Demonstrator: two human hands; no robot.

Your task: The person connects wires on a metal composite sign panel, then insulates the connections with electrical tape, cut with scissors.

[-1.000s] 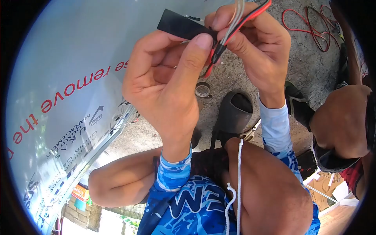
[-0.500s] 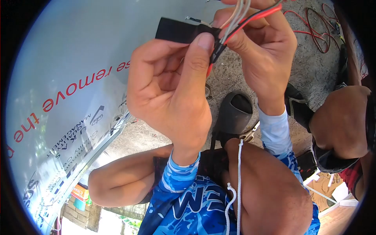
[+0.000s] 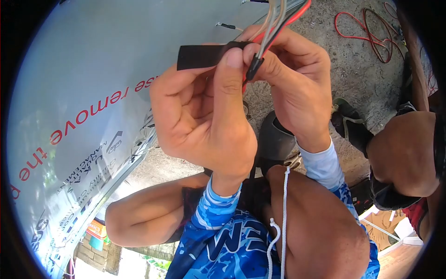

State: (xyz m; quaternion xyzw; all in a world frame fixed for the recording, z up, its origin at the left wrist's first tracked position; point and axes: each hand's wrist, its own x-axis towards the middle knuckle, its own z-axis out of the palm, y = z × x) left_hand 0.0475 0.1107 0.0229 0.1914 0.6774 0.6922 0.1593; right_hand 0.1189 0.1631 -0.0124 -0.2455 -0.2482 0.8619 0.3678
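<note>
My left hand (image 3: 204,116) pinches a flat strip of black tape (image 3: 200,56) between thumb and fingers, its loose end sticking out to the left. Close against it, my right hand (image 3: 297,83) pinches the other end of the tape beside a bundle of wires (image 3: 274,28). Grey, red and black wires run up from the bundle past my right fingers. Black wrapping (image 3: 254,67) covers the wires just below my right thumb. The fingertips of both hands nearly touch, partly hiding the joint.
A large pale panel (image 3: 107,56) with red lettering fills the left side. Red and brown cables (image 3: 367,35) lie coiled on the concrete ground at upper right. Another person's knee (image 3: 403,153) is at the right. A dark sandal (image 3: 274,139) is below my hands.
Both hands have moved slightly down, and the right hand also left. The tape has shifted a little down and left, and more of the wire end above the left hand shows.
</note>
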